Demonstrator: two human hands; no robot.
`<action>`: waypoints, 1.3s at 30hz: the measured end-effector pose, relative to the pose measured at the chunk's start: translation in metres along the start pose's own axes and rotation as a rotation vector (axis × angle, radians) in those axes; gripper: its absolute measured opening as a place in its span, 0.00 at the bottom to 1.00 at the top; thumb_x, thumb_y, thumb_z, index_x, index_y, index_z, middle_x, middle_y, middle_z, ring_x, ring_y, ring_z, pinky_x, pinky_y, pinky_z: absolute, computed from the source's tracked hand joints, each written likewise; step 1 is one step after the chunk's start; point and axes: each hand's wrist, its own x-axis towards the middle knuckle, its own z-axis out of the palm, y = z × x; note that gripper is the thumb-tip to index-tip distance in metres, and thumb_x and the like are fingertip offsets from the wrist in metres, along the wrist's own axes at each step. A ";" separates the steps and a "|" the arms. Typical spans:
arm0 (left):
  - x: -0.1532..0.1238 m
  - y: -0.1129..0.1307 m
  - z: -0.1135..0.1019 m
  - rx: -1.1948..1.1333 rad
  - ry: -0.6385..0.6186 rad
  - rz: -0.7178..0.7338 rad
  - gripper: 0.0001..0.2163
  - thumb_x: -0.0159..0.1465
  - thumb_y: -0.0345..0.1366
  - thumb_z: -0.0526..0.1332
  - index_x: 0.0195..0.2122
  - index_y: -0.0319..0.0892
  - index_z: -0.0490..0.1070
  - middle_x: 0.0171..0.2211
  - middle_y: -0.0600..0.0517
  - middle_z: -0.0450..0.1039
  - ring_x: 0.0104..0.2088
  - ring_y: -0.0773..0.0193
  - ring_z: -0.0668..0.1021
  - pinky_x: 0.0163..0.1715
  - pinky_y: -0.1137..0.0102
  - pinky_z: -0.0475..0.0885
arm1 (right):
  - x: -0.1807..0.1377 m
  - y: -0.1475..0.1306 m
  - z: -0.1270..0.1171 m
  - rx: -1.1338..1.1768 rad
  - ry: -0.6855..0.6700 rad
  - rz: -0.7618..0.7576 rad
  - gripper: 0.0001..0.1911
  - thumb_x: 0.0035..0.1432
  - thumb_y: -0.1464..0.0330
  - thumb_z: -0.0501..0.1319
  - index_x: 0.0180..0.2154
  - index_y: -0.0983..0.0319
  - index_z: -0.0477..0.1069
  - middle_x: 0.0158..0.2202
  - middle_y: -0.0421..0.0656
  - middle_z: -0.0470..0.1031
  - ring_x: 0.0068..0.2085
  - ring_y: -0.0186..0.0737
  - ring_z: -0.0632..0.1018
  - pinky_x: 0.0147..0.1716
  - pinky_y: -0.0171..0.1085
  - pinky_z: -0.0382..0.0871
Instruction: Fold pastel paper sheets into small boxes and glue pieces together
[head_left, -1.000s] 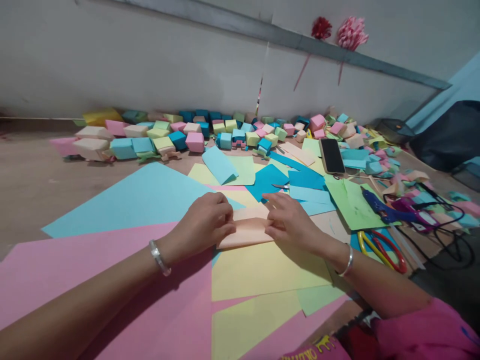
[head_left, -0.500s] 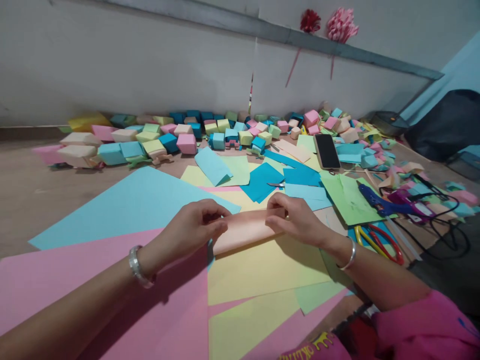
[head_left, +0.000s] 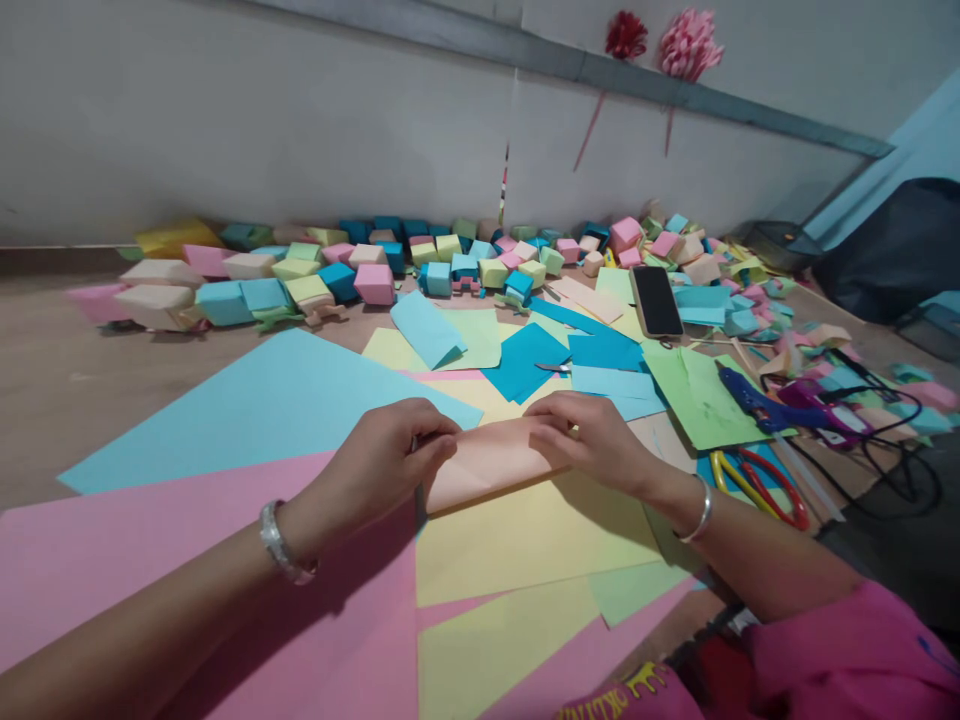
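Between my hands is a folded strip of peach paper, its long side tilted up toward the right. My left hand pinches its upper left corner between thumb and fingers. At the upper right end, my right hand closes thumb and fingertips on the same paper. Under it lie a pale yellow sheet and, to the left, a large pink sheet. A light blue sheet spreads out beyond my left hand.
Rows of small coloured paper boxes line the wall. Right of centre lie a phone, a glue gun with a looping cable, and red-and-yellow-handled scissors. Dark blue paper pieces sit beyond my hands.
My right hand's fingers have shifted slightly left along the paper's top edge and flattened. The left hand keeps its pinch. The view has moved very slightly.
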 end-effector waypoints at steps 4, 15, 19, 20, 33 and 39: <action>0.000 -0.001 0.001 0.012 0.011 0.018 0.10 0.63 0.36 0.55 0.34 0.44 0.77 0.33 0.52 0.77 0.34 0.63 0.76 0.33 0.71 0.67 | 0.001 0.002 0.001 -0.027 0.010 -0.017 0.10 0.62 0.71 0.54 0.31 0.61 0.72 0.31 0.43 0.77 0.33 0.35 0.74 0.32 0.33 0.64; -0.001 -0.004 0.005 0.058 -0.045 0.044 0.10 0.62 0.35 0.56 0.34 0.45 0.78 0.33 0.53 0.77 0.33 0.63 0.77 0.32 0.71 0.66 | 0.000 0.009 0.007 -0.127 -0.136 0.064 0.08 0.60 0.72 0.57 0.29 0.62 0.72 0.31 0.43 0.75 0.35 0.37 0.73 0.34 0.35 0.62; -0.001 -0.004 0.009 0.150 -0.019 0.058 0.07 0.61 0.32 0.56 0.32 0.44 0.74 0.28 0.54 0.75 0.28 0.64 0.73 0.28 0.71 0.61 | -0.001 0.012 0.014 -0.152 -0.110 0.103 0.07 0.59 0.71 0.59 0.28 0.62 0.69 0.30 0.42 0.73 0.32 0.35 0.71 0.31 0.34 0.59; -0.001 -0.004 0.010 0.169 -0.020 0.066 0.07 0.61 0.32 0.56 0.30 0.44 0.73 0.26 0.54 0.73 0.27 0.65 0.72 0.27 0.71 0.60 | -0.001 0.012 0.016 -0.163 -0.102 0.109 0.07 0.59 0.71 0.59 0.27 0.62 0.68 0.28 0.40 0.72 0.31 0.34 0.70 0.30 0.34 0.58; 0.015 -0.008 0.001 0.169 -0.205 0.407 0.10 0.63 0.28 0.53 0.29 0.42 0.74 0.30 0.50 0.69 0.28 0.66 0.70 0.28 0.71 0.59 | 0.001 0.018 0.023 -0.199 -0.094 0.103 0.12 0.57 0.70 0.60 0.25 0.61 0.60 0.25 0.37 0.65 0.28 0.32 0.64 0.28 0.34 0.50; 0.041 0.008 -0.007 0.146 -0.526 0.320 0.11 0.63 0.30 0.51 0.33 0.44 0.73 0.26 0.54 0.71 0.25 0.68 0.69 0.25 0.73 0.57 | 0.002 0.018 0.021 -0.192 -0.110 0.103 0.11 0.57 0.70 0.60 0.25 0.61 0.60 0.25 0.37 0.65 0.28 0.32 0.63 0.28 0.34 0.50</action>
